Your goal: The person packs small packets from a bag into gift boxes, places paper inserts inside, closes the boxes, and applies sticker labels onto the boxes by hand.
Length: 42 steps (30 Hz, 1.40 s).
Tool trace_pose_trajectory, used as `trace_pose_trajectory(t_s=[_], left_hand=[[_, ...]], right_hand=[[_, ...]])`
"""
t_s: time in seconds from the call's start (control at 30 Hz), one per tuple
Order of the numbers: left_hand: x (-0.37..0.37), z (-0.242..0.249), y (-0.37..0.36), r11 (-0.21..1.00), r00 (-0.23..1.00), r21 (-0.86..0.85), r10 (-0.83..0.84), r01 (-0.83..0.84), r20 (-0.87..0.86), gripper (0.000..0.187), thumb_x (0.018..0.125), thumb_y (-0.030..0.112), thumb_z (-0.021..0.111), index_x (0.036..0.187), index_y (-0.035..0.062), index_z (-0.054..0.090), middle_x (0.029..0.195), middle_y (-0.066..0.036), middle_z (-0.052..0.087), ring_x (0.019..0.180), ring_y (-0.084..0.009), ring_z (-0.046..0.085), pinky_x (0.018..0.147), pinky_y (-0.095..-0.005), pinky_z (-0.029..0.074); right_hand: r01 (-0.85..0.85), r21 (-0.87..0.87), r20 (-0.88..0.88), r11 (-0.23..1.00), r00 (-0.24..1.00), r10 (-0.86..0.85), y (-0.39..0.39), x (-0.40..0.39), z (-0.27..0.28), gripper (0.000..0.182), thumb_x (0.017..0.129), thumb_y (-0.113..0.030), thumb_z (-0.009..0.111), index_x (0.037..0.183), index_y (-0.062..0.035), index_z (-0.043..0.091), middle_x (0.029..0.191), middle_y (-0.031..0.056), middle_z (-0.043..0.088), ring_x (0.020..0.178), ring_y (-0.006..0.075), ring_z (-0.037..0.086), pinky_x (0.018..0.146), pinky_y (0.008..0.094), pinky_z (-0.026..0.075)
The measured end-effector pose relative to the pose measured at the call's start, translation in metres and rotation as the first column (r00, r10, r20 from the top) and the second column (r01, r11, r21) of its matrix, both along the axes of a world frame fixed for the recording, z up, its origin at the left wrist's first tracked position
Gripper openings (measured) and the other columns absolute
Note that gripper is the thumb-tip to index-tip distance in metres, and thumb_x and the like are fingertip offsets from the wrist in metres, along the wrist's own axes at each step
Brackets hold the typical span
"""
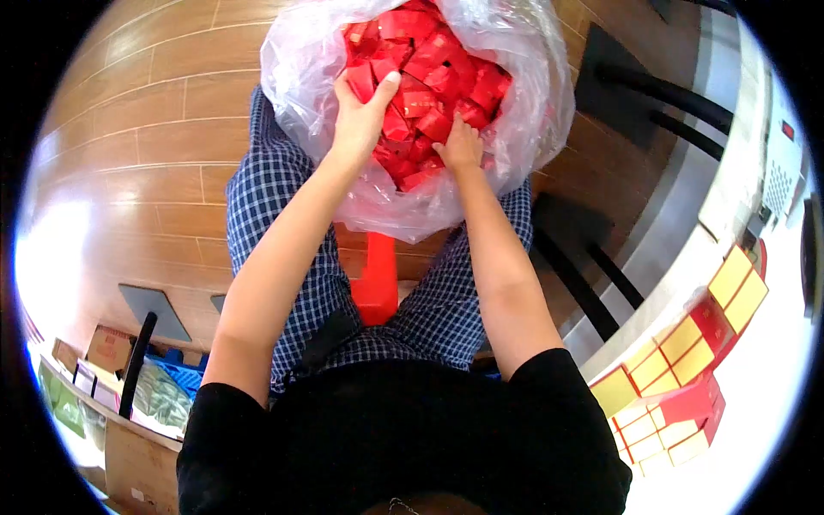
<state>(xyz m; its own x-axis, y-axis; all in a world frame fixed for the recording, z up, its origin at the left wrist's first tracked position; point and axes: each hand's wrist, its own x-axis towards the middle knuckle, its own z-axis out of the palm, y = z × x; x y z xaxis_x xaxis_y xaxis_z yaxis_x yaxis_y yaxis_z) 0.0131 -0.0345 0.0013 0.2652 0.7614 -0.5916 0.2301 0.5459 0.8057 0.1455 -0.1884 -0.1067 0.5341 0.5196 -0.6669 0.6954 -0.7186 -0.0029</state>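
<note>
A clear plastic bag stands open between my knees, filled with shiny red packets, some with gold print. My left hand reaches in over the bag's left side, thumb stretched away from the fingers. A red packet lies at its fingertips, and some of those fingers are hidden. Lower on the right, my right hand rests on the packets with its thumb apart from the other fingers. Its fingertips touch a red packet, with no firm grip visible.
Beneath the bag is part of a red plastic stool. Dark table legs stand on the wood floor at right. Yellow-and-red boxes sit on a white table at lower right. Cardboard boxes and a blue crate are at lower left.
</note>
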Motion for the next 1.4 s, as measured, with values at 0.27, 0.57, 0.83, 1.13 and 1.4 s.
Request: trace_pose_trajectory(t_s=[0.27,0.57,0.83,1.13,1.4], left_hand=[[0.003,0.005,0.007,0.995,0.999,-0.098,-0.016,0.012,-0.036,0.083,0.081,0.044,0.071,0.138,0.0018,0.028,0.126,-0.017,0.051,0.114,-0.0243,0.052,0.097,-0.0332,0.041],[-0.004,0.014,-0.001,0.916,0.923,-0.145,-0.351,0.374,0.159,0.086,0.080,0.045,0.072,0.140,0.0020,0.027,0.129,-0.014,0.050,0.118,-0.0228,0.050,0.101,-0.0346,0.039],[-0.036,0.061,-0.042,0.709,0.664,-0.131,-0.556,0.693,0.501,0.088,0.082,0.039,0.073,0.144,0.0019,0.022,0.138,-0.012,0.043,0.125,-0.0221,0.044,0.104,-0.0330,0.036],[-0.080,0.135,-0.100,0.744,0.765,-0.458,-0.111,0.487,0.634,0.074,0.086,0.026,0.071,0.142,0.0106,0.025,0.131,-0.008,0.045,0.121,-0.0217,0.048,0.099,-0.0393,0.044],[-0.087,0.191,-0.134,0.904,0.769,-0.269,-0.094,0.332,0.633,0.069,0.085,0.017,0.070,0.140,0.0109,0.028,0.126,-0.008,0.049,0.117,-0.0210,0.050,0.098,-0.0363,0.044]], right_hand=[[-0.081,0.187,-0.009,0.979,0.996,0.084,-0.003,-0.001,-0.006,0.045,0.072,-0.028,0.075,0.111,-0.0124,0.059,0.110,0.0114,0.059,0.108,0.0299,0.052,0.091,0.0459,0.044],[-0.048,0.844,0.077,0.534,0.996,-0.033,-0.005,-0.030,0.108,0.026,0.067,0.011,0.054,0.084,-0.0054,0.064,0.119,0.0174,0.056,0.110,0.0383,0.050,0.096,0.0436,0.041],[0.038,0.930,0.012,0.366,0.991,-0.134,-0.022,-0.067,0.194,0.029,0.076,0.011,0.055,0.100,-0.0044,0.059,0.123,0.0188,0.050,0.106,0.0383,0.052,0.093,0.0439,0.043],[0.417,0.826,-0.415,0.379,0.905,-0.089,-0.064,-0.120,0.292,0.022,0.097,-0.012,0.050,0.110,0.0011,0.062,0.115,0.0161,0.063,0.106,0.0283,0.063,0.093,0.0359,0.048],[0.242,0.920,-0.268,0.309,0.962,0.045,-0.121,-0.144,0.348,0.033,0.095,-0.019,0.053,0.123,-0.0013,0.058,0.130,0.0179,0.055,0.120,0.0328,0.052,0.101,0.0387,0.040]])
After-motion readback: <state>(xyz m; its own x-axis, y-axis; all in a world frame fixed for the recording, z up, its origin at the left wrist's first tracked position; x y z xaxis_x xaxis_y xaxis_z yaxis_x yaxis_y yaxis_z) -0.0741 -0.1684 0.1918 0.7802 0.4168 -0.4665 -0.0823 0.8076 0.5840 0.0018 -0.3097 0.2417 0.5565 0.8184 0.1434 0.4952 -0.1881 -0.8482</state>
